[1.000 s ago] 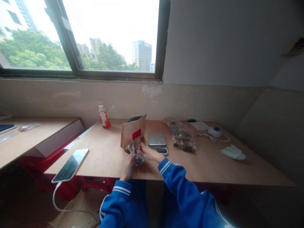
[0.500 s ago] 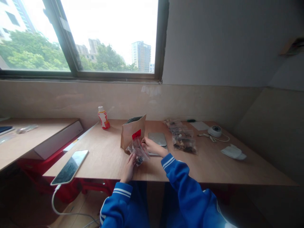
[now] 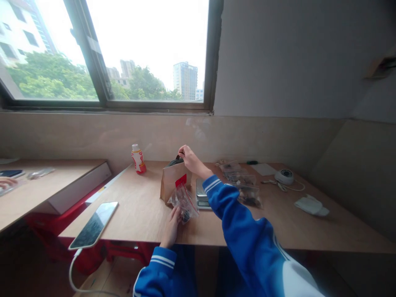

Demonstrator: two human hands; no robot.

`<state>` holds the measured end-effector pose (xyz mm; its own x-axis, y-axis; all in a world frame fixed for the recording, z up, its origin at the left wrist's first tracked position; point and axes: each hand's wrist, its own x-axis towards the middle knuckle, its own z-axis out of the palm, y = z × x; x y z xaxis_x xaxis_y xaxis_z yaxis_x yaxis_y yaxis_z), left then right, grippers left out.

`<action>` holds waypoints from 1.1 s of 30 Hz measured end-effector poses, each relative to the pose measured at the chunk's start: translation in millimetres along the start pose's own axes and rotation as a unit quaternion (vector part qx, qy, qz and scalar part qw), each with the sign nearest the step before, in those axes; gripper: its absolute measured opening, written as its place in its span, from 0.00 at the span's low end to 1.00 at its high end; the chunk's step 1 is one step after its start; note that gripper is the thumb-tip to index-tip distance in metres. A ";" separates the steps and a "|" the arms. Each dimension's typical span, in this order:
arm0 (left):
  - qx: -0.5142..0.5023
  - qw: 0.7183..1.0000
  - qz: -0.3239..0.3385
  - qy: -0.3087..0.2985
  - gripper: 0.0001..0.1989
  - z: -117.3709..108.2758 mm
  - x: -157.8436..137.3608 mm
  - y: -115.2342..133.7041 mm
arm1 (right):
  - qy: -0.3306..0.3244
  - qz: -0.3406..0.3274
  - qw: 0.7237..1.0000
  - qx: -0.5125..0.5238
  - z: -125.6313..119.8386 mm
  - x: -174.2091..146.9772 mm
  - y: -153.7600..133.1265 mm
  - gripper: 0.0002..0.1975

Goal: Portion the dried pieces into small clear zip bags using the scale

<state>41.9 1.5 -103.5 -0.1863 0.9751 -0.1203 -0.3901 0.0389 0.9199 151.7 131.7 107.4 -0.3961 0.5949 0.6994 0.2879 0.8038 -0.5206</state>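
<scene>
Right hand (image 3: 190, 159) at paper bag (image 3: 168, 181) (open), left hand (image 3: 170, 226) holding plastic pouch (image 3: 186, 203)

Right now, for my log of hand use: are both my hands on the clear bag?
No, your left hand touches the clear bag, but your right hand is above the paper bag.

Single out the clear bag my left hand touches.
The clear bag before the paper bag; the left hand touches it. No hand is on the bags right of the scale.
</scene>
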 end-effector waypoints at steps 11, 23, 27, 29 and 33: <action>0.006 1.000 -0.006 -0.024 0.22 -4.5 2.3 -6.9 | -0.087 0.038 0.994 -0.058 11.2 -7.8 18.6 0.15; -0.018 1.000 -0.020 -0.001 0.23 -1.6 0.5 -1.9 | -0.048 0.041 0.998 0.019 1.5 -12.5 10.9 0.04; -0.030 0.999 -0.025 -0.006 0.22 -0.2 -0.5 -0.5 | -0.021 0.016 0.999 0.031 -0.9 -4.8 -0.4 0.10; -0.034 0.999 -0.027 0.006 0.20 -0.3 -0.1 -1.1 | 0.001 0.024 1.000 -0.001 2.0 -2.5 -1.6 0.13; -0.033 0.999 -0.031 0.014 0.20 -1.4 0.9 -2.9 | -0.046 0.059 0.993 -0.086 13.7 -5.0 3.7 0.16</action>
<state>41.6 2.0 -106.8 -0.1846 0.9649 -0.1867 -0.4598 0.0831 0.8841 142.8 131.6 95.3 -0.4262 0.6887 0.5865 0.4796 0.7218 -0.4990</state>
